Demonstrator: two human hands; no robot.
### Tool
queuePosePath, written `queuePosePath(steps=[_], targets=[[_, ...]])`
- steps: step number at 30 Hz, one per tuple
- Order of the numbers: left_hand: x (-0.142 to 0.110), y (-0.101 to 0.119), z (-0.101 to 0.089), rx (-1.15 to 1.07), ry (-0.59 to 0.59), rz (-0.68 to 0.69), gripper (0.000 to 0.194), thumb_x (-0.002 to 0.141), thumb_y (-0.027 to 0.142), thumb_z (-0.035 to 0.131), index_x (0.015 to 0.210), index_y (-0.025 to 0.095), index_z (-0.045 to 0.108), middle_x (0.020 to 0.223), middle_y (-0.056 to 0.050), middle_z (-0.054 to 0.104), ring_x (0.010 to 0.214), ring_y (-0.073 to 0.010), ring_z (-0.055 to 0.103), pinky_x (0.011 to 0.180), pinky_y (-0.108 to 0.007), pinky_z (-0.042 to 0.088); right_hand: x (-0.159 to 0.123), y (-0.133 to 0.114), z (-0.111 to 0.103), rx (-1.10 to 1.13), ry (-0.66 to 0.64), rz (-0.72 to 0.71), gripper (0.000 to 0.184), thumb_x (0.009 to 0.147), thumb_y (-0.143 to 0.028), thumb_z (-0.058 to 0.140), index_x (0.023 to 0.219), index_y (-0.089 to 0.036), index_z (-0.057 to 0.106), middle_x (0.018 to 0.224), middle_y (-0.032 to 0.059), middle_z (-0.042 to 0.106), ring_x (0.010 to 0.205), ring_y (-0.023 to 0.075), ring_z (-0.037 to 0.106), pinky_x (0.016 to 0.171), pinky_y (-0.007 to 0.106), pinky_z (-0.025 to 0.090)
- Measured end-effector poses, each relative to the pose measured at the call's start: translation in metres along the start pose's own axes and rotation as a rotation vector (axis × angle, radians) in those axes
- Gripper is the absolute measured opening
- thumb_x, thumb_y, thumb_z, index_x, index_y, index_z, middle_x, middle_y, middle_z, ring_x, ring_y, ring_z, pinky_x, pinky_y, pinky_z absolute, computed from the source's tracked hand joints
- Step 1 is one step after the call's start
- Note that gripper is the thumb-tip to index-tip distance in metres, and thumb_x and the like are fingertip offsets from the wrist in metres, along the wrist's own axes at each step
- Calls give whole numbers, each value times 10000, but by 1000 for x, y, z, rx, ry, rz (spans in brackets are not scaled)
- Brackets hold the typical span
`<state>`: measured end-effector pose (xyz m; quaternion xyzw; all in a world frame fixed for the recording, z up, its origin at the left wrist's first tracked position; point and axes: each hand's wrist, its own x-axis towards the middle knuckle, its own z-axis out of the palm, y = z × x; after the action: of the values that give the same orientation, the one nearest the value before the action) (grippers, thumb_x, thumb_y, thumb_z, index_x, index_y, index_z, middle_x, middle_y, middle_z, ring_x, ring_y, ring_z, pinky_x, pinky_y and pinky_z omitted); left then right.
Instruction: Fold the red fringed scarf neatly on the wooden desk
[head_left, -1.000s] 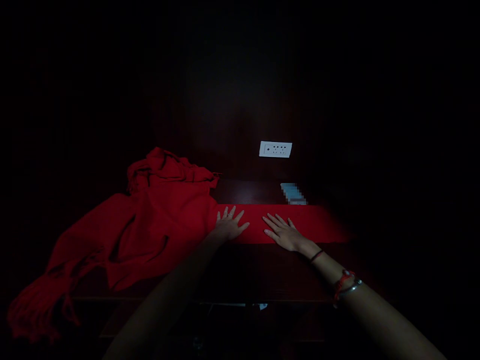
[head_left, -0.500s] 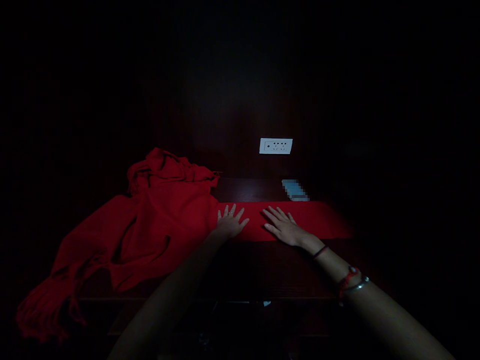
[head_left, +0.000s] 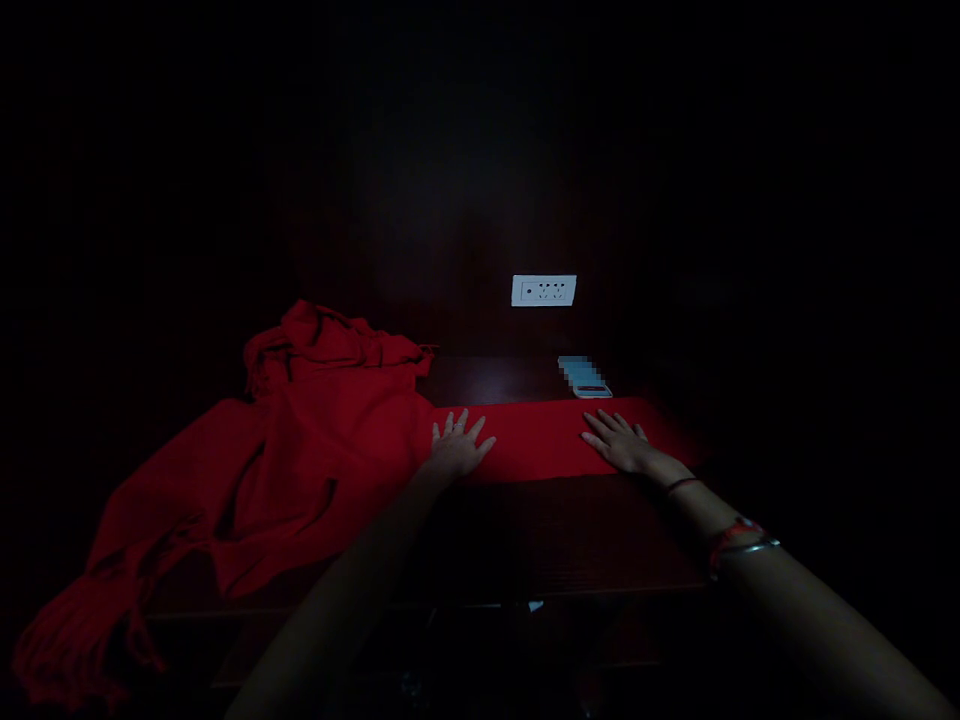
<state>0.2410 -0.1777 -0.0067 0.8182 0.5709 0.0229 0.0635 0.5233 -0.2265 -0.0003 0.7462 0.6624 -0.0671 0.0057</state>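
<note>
A red fringed scarf (head_left: 532, 440) lies on the dark wooden surface. Its right part is a flat, narrow band, while the left part is rumpled and heaped, with a tasselled end hanging over the front edge. My left hand (head_left: 459, 450) rests flat on the band beside the heap, fingers spread, a ring on one finger. Farther right, my right hand (head_left: 621, 443) also lies palm down on the band with its fingers stretched out. Neither hand grips the cloth. The band's far right end fades into the dark.
Behind the band lies a flat light-blue object (head_left: 585, 375), its surface pixelated. A white wall socket (head_left: 544, 290) is set in the dark back panel. Below the front edge of the wooden surface (head_left: 555, 560), dim shapes show. The surroundings are very dark.
My right hand has slid to the right along the red band, away from my left hand, which stays in place. The view has shifted slightly.
</note>
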Motion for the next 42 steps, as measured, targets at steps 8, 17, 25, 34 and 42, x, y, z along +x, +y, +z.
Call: queuePosePath(steps=[8,17,25,34,42], targets=[[-1,-2,0,-19,7,-2,613,795,589,189,1326,284,219,1409,-59,144,1270,-297,124,990,-506,128,-11,-81,-1,85,3,-368,703,768,-655,121,1354,-268,138,1423,42,75,1283,264,18,995,523,81],[1,-3,2,2,22,1,608,797,588,201,1320,282,235,1404,-72,161,1265,-301,142,982,-504,151,-3,-62,3,18,-28,-265,657,798,-610,129,1348,-255,177,1419,51,109,1280,273,69,993,522,96],[-5,-6,-9,105,125,-29,585,805,554,265,1295,239,320,1394,-90,192,1261,-321,136,982,-504,154,-8,-93,6,73,-11,-383,669,781,-636,105,1351,-287,133,1423,30,81,1284,258,34,992,525,81],[-46,-53,-23,266,242,37,519,802,485,390,1246,216,411,1360,-114,275,1248,-303,202,984,-483,188,-3,-86,0,20,-89,-324,652,797,-612,133,1350,-268,150,1422,41,85,1283,266,42,991,529,70],[-48,-74,-27,287,403,-23,480,798,438,418,1206,191,462,1337,-125,316,1234,-320,226,972,-492,214,-4,-121,-2,25,-77,-325,662,809,-591,162,1348,-208,194,1412,117,111,1280,277,56,993,503,94]])
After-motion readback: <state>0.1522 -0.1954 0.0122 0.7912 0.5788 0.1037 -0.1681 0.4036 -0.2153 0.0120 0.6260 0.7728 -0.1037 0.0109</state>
